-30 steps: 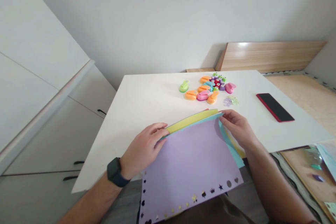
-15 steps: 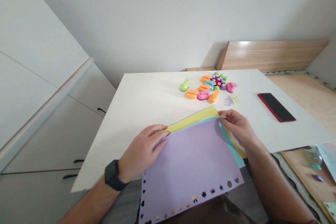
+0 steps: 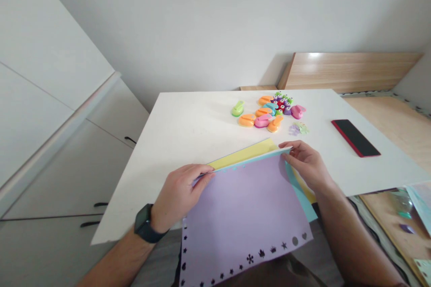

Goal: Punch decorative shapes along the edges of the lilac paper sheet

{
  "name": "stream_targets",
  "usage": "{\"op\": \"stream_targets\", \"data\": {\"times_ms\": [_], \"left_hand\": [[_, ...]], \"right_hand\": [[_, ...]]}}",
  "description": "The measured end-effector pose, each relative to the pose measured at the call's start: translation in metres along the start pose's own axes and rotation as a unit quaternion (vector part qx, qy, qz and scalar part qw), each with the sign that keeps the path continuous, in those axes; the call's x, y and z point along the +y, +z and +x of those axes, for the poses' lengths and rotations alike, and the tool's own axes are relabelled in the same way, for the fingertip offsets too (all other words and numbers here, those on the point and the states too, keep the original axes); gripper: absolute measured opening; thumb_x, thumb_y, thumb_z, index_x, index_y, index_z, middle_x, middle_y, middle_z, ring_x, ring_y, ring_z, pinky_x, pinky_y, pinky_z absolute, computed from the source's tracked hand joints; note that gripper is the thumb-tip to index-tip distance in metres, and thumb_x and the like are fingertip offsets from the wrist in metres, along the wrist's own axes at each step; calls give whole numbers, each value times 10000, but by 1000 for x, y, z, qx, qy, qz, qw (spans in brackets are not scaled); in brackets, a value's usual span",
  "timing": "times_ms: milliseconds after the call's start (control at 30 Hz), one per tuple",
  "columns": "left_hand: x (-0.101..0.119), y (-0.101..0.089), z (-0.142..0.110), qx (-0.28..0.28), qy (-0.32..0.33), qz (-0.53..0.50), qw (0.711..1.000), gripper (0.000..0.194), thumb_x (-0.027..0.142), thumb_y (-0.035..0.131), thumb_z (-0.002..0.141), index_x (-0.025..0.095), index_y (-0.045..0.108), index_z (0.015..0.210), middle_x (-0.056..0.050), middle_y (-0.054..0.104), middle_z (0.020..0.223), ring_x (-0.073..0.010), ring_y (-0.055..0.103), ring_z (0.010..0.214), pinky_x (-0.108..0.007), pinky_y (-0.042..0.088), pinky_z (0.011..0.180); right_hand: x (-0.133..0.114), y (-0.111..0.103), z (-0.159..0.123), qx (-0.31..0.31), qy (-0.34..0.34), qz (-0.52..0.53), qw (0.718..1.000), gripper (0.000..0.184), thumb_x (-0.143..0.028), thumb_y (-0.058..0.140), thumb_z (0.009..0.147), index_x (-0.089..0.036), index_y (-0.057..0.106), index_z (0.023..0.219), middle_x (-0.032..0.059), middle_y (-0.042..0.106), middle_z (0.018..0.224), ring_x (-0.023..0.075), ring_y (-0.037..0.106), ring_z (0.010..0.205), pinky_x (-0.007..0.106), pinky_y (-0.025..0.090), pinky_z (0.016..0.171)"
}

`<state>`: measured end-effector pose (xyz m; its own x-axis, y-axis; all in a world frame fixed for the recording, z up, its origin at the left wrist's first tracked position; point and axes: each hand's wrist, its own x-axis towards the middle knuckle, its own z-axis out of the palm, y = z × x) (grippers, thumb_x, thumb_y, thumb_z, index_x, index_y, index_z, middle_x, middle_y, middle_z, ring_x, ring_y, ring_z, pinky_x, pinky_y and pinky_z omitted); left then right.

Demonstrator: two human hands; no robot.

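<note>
A purple paper sheet (image 3: 245,206) hangs over the front table edge, with shaped holes punched along its left and lower borders. My left hand (image 3: 183,193) pinches its upper left edge between thumb and fingers. At the upper right corner, my right hand (image 3: 303,161) grips it together with the light blue sheet (image 3: 305,199) behind. Part of a yellow sheet (image 3: 245,152) shows beyond them, lying at a slant; how far either hand holds it is hidden. A dark smartwatch (image 3: 146,224) is on my left wrist.
Orange, pink, blue and green craft punches (image 3: 262,120) stand at the back of the white table (image 3: 182,130), beside small eyed figures (image 3: 281,104). Near them lie paper cut-outs (image 3: 299,128). A dark, red-edged slab (image 3: 357,138) rests at the right.
My left hand has closed its thumb and fingers on the purple sheet's top edge. That edge is now straighter, and the purple and light blue sheets are raised slightly off the yellow one.
</note>
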<state>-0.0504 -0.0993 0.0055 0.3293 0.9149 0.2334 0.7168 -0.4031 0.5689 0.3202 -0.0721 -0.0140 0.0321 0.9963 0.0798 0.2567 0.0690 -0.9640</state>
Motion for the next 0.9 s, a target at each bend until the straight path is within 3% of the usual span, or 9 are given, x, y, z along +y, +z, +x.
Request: {"op": "stream_targets", "data": {"times_ms": [133, 233, 567, 900], "left_hand": [[2, -2, 4, 12, -55, -20, 998, 205, 421, 632, 965, 246, 737, 986, -1, 792, 986, -194, 730, 899, -304, 555, 846], [4, -5, 6, 3, -86, -54, 995, 241, 455, 607, 976, 252, 739, 979, 15, 788, 964, -184, 723, 888, -282, 536, 810], [3, -10, 9, 4, -145, -74, 987, 312, 498, 542, 995, 247, 728, 992, 28, 769, 930, -174, 691, 850, -267, 479, 747], [-4, -11, 10, 16, -180, -81, 980, 319, 529, 554, 977, 254, 715, 999, 36, 757, 924, -176, 684, 860, -258, 472, 746]], "right_hand": [[3, 0, -1, 13, 21, 8, 1000, 224, -364, 768, 848, -260, 640, 1000, 3, 651, 856, 172, 596, 754, 306, 472, 687], [5, 0, -2, 25, 29, 20, 999, 222, -373, 778, 843, -262, 629, 964, -6, 624, 816, 166, 590, 730, 298, 467, 661], [10, -1, -3, 50, 8, 38, 998, 202, -377, 797, 828, -252, 672, 927, 59, 702, 1066, 218, 658, 965, 362, 525, 872], [0, -5, -11, -53, -101, 44, 993, 92, -269, 746, 862, -252, 656, 875, 82, 613, 1298, 296, 534, 1268, 457, 408, 1067]]}}
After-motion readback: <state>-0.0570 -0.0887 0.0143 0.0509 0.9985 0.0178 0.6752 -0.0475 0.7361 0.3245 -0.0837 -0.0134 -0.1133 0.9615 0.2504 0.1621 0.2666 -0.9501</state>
